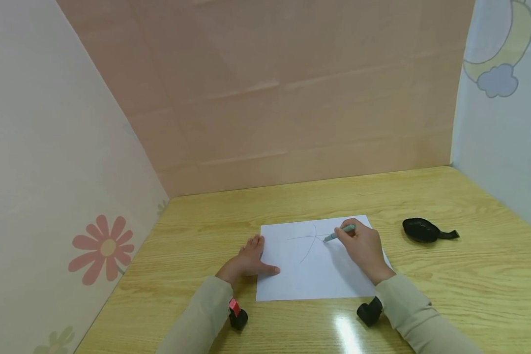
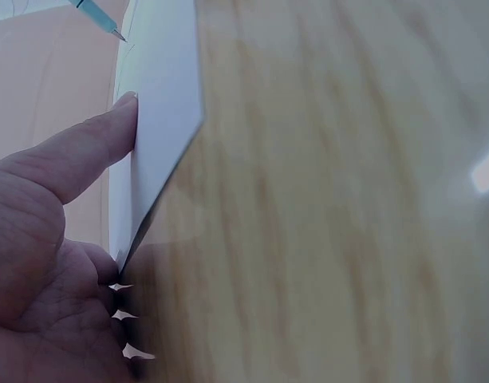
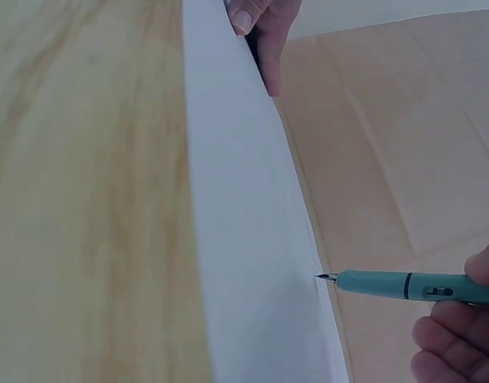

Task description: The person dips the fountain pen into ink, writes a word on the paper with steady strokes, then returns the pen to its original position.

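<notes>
A white sheet of paper (image 1: pixel 287 280) lies on the wooden table, with several thin pen strokes on its upper half: a near-level line, a short upright one and slanting ones below. My right hand (image 1: pixel 364 250) pinches a teal fountain pen (image 3: pixel 376 284), its nib at the paper close to where the strokes meet. At the sheet's left edge my left hand (image 1: pixel 248 260) rests with fingers spread, the thumb lying on the paper. In the left wrist view that thumb (image 2: pixel 92 148) reaches over the sheet's edge, and the pen tip shows at the top.
A black, spoon-shaped object (image 1: pixel 420 230) with a short handle lies on the table (image 1: pixel 469 275) to the right of the paper. A pinkish-tan backdrop (image 1: pixel 292 98) stands behind the table, with pale decorated walls on both sides.
</notes>
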{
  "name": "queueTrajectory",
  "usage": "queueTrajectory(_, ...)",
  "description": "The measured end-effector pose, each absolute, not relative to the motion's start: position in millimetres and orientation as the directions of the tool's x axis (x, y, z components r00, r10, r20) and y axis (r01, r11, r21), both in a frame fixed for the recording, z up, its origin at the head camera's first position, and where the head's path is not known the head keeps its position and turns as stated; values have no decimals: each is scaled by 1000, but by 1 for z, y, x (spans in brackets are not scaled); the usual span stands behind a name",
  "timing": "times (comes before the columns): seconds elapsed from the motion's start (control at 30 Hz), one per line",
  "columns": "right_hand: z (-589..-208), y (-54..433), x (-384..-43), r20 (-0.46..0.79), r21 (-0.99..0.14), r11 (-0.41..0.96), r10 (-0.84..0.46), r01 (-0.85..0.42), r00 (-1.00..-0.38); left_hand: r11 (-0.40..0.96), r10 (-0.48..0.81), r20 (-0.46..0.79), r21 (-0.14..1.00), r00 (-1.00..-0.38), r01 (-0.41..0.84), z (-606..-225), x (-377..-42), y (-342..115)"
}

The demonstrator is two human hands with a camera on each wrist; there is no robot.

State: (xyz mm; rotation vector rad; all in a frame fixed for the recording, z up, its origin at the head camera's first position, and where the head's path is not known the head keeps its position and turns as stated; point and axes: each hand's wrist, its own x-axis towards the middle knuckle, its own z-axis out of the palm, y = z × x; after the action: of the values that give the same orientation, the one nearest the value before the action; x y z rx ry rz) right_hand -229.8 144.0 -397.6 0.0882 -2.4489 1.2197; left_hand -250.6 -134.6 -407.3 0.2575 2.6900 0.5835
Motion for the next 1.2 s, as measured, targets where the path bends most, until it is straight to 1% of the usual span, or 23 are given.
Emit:
queueTrajectory(0.53,-394,149,-222,377,-743,635,137,-211,-916,898,259,-315,428,-913,107,-408,-250,-135)
queueTrajectory(0.77,-392,153,-219,379,-735,645,135,-209,-916,895,250,-324,438,-913,90,-405,-249,-134)
queueTrajectory(1.2,-390,160,-210,358,-747,638,147,-188,-922,892,254,-322,442,-912,92,-403,-248,-133)
